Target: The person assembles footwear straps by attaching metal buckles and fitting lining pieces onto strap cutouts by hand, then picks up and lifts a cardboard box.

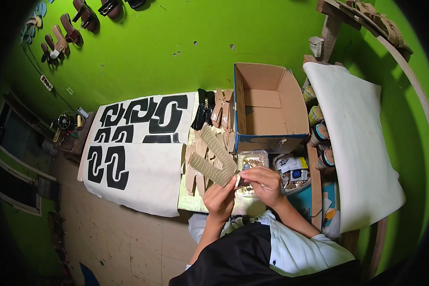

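A beige, crocodile-textured sandal strap piece (220, 151), cut like a V, is held up over the table in front of me. My left hand (219, 200) is closed on its near end, thumb and fingers pressed together. Beside it, my right hand (264, 185) pinches at the tip of the piece, where a small pale edge shows; what lies between those fingertips is too small to make out. Under and behind the held piece lie more beige strap pieces (194, 183). A clear plastic tub (259, 155) of small metallic fittings sits just behind my right hand.
An open cardboard box (294, 114) stands behind the tubs. Black S-shaped pieces (117, 169) lie on white sheets (148, 190) at left. Black straps (204, 107) rest by the box. A second container (291, 174) holds packets. A white roll (357, 143) drapes over the wooden rack at right.
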`<move>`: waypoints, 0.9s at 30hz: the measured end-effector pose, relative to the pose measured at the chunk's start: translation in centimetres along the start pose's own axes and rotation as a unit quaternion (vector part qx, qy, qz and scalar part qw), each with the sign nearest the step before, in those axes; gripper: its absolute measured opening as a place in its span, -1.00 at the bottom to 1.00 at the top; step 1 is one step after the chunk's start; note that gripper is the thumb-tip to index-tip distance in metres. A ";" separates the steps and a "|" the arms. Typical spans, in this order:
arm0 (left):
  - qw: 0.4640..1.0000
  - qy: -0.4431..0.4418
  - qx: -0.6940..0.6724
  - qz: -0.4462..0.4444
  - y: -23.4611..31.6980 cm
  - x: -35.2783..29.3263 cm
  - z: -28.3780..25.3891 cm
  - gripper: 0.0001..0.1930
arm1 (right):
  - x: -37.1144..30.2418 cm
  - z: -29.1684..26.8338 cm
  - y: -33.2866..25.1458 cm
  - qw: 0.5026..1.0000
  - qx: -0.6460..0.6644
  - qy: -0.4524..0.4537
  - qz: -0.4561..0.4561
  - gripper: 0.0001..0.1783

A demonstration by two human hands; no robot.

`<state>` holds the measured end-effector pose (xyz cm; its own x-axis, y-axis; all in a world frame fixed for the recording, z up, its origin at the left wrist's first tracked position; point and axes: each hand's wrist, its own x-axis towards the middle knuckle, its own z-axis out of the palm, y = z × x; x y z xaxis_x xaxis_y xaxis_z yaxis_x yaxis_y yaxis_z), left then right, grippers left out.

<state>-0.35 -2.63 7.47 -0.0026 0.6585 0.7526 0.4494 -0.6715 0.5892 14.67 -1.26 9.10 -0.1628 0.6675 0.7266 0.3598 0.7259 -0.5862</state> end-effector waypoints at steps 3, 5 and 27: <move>0.992 0.032 0.085 0.093 -0.1 0.3 -0.1 -0.79 | -0.1 0.2 -1.3 0.987 0.104 0.011 0.122 -0.85; 0.990 0.038 0.090 0.102 -0.4 0.1 -0.2 -0.82 | -0.2 -0.2 -2.3 0.955 0.149 -0.025 0.254 -0.86; 0.968 -0.048 -0.152 -0.193 -0.8 -0.3 0.8 -0.57 | -1.1 0.8 -1.6 0.918 0.232 0.029 0.320 -0.75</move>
<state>0.00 -2.08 6.54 -0.0275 0.8988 0.4374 0.1477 -0.4291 0.8911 13.54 -2.99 8.96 0.0002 0.9816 0.1912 -0.0679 0.1908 -0.9793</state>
